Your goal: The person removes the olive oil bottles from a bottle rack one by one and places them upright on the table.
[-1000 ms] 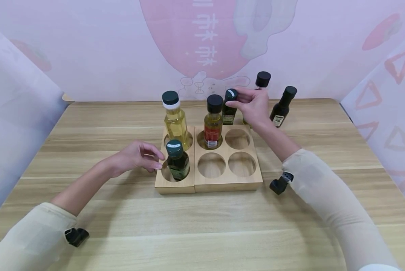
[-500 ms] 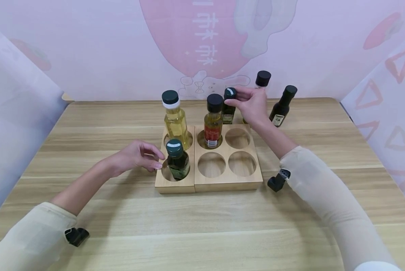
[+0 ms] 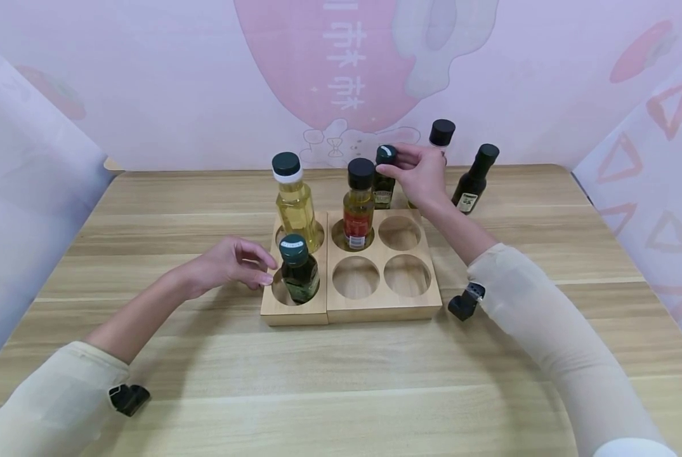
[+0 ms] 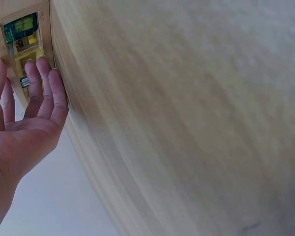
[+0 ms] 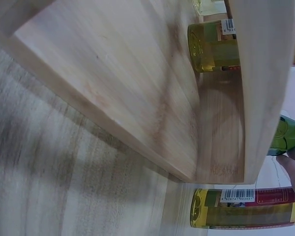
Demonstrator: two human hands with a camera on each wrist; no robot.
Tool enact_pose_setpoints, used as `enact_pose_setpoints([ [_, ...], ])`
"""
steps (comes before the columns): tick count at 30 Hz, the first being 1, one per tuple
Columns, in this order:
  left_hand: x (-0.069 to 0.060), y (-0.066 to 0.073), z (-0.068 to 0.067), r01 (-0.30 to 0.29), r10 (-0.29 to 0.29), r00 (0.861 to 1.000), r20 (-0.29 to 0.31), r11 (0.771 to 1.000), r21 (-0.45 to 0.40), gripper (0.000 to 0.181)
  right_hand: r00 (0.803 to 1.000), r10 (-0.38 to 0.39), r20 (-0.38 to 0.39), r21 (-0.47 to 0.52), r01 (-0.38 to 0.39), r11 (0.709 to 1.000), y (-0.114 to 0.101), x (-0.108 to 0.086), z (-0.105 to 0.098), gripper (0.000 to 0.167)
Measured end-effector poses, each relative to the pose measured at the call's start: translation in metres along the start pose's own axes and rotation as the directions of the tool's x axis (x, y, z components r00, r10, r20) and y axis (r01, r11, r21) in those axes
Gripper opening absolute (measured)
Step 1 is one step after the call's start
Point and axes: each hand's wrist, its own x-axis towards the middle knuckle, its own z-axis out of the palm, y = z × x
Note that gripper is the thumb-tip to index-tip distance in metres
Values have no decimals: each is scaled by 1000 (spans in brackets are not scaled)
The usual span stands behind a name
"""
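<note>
In the head view my right hand (image 3: pixel 423 178) pinches a small dark green bottle (image 3: pixel 383 190) by its upper part, behind the wooden bottle rack (image 3: pixel 385 314). The rack hides this bottle's base. The right wrist view shows the fingers (image 5: pixel 294 169) at the green bottle (image 5: pixel 285 137). My left hand (image 3: pixel 232 263) lies at the rack's left edge with relaxed fingers, near a green-capped dark bottle (image 3: pixel 301 282) in the front left hole. A tall pale-oil bottle (image 3: pixel 297 212) and a red-labelled oil bottle (image 3: pixel 358 219) stand in the back row.
Right of the held bottle stand a black-capped bottle (image 3: pixel 442 133), mostly behind my right hand, and a slim dark bottle (image 3: pixel 471 187) with a cream label. A printed cloth (image 3: pixel 203 82) hangs behind the wooden table (image 3: pixel 203 381).
My right hand has shifted slightly left and back, and the small green bottle has moved with it. The left hand and the bottles in the rack have stayed in place.
</note>
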Motion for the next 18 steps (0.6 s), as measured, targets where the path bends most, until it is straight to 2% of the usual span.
enact_pose_setpoints([
  [10,0,0,0,2,-2,1000,-4,1000,7,32,1000,-14,21,5,14,1000,0,-3,1,49],
  [18,2,0,0,6,-6,1000,-8,1000,15,32,997,-35,63,49,32,998,-2,-10,-4,62],
])
